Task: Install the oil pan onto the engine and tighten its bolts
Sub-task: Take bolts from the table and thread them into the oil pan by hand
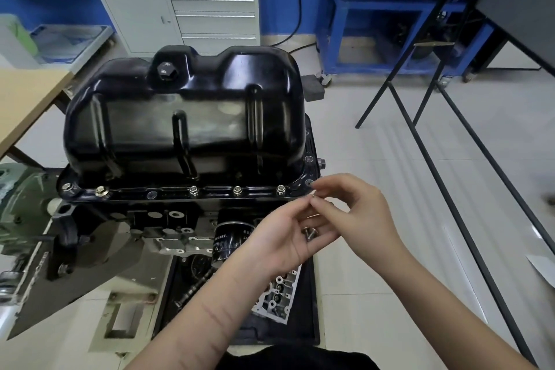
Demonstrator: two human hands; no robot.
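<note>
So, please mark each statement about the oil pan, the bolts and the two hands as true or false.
1. The oil pan sits on the engine. True.
2. Every hole along its near flange has a bolt. False: one hole is empty.
3. The left hand holds spare bolts. True.
4. The right hand grips a wrench. False: its fingers pinch a small bolt.

Oil pan (186,117) on engine (168,219); cabinet (192,6) behind; oil filter (229,242) below pan; both hands right of filter.
</note>
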